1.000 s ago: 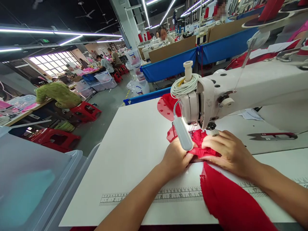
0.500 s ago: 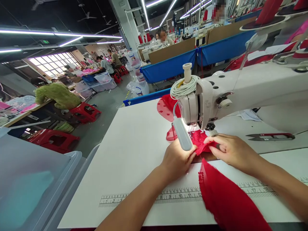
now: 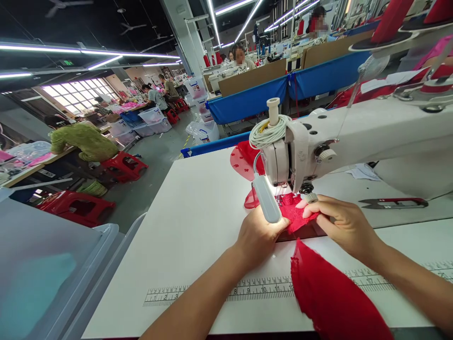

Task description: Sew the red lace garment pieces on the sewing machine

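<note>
A strip of red lace fabric [image 3: 329,297] runs from the table's front edge up under the needle of a white sewing machine [image 3: 354,137]. My left hand [image 3: 257,236] rests on the table just left of the needle, fingers curled and pinching the fabric's edge under the small lamp [image 3: 266,203]. On the fabric's right side my right hand [image 3: 341,222] pinches the red lace close to the presser foot. More red fabric [image 3: 244,160] lies behind the machine head.
Red thread snips [image 3: 392,203] lie on the machine bed at right. A printed ruler [image 3: 247,288] runs along the white table [image 3: 198,212]. A clear plastic bin [image 3: 46,278] stands at my left. Other workers, red stools and blue-sided tables fill the hall beyond.
The red fabric has fed away from me under the needle. My right hand moved forward and changed from lying flat on the fabric to pinching it. My left hand barely moved.
</note>
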`<state>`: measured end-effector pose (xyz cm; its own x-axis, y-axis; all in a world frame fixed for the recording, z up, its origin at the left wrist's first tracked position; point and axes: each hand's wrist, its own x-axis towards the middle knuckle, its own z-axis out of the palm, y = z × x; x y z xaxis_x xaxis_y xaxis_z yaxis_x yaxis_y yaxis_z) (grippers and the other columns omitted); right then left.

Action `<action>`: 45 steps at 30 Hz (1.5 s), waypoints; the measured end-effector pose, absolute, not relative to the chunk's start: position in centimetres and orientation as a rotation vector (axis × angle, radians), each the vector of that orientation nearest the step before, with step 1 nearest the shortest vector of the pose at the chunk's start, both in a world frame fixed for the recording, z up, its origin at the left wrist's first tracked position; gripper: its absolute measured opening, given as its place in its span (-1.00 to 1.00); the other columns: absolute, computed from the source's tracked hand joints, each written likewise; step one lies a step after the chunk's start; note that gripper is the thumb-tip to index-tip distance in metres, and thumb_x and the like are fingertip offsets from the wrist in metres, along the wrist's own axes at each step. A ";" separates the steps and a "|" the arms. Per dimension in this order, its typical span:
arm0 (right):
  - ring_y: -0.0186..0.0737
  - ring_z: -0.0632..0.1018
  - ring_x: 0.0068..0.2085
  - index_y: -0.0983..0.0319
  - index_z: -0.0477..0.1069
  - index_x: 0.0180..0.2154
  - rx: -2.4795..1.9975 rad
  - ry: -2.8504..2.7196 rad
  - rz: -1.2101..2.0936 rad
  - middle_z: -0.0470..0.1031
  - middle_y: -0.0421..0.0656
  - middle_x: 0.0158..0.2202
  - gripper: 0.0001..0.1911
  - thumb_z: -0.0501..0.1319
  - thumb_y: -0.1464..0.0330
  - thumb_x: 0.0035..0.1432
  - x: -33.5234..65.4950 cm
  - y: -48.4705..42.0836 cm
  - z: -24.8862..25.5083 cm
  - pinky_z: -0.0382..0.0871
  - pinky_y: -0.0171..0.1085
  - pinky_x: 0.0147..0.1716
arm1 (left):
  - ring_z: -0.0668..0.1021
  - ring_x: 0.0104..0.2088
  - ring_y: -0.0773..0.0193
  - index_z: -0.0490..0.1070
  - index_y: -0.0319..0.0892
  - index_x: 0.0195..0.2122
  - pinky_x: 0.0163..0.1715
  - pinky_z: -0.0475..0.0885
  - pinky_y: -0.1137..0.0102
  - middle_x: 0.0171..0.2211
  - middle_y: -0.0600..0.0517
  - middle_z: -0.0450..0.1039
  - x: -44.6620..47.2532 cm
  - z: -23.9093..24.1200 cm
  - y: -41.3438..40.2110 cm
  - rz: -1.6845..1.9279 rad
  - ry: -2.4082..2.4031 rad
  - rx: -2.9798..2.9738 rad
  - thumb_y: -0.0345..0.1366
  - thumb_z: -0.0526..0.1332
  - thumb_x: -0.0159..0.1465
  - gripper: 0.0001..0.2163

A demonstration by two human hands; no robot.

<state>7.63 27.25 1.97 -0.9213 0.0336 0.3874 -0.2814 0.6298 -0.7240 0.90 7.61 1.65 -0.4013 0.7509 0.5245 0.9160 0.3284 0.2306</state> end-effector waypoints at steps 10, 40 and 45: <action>-0.27 0.41 -0.69 0.16 0.38 -0.19 -0.075 -2.707 1.682 0.40 -0.33 -0.68 -0.73 0.05 0.42 0.04 7.4 27.1 1.2 0.27 -0.34 -0.71 | 0.25 -0.55 0.35 0.39 -0.17 -0.44 -0.52 0.16 0.39 -0.59 0.11 0.21 0.8 1.2 7.6 -0.595 -2.180 -1.515 -0.52 -0.01 0.32 -0.73; -0.36 0.50 -0.47 0.16 0.38 -0.27 0.488 -2.392 0.785 0.52 -0.26 -0.43 -0.84 0.06 0.46 0.30 7.6 26.3 1.0 0.31 -0.37 -0.48 | 0.34 -0.49 0.34 0.34 -0.15 -0.38 -0.44 0.30 0.43 -0.53 0.11 0.28 0.1 3.5 7.2 -1.045 -2.525 -1.669 -0.53 -0.05 0.33 -0.75; -0.39 0.41 -0.56 0.14 0.36 -0.33 0.400 -2.414 0.958 0.42 -0.33 -0.54 -0.85 0.08 0.46 0.26 7.5 25.9 1.7 0.29 -0.41 -0.54 | 0.42 -0.46 0.33 0.40 -0.15 -0.35 -0.37 0.38 0.40 -0.46 0.10 0.39 0.2 3.8 7.0 -1.103 -2.598 -1.630 -0.52 0.05 0.26 -0.82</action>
<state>7.49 25.86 1.70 -0.8276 -0.0826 0.5552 -0.4407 0.7082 -0.5516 0.16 7.01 3.80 -0.4947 0.8341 0.2440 0.7548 0.2733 0.5963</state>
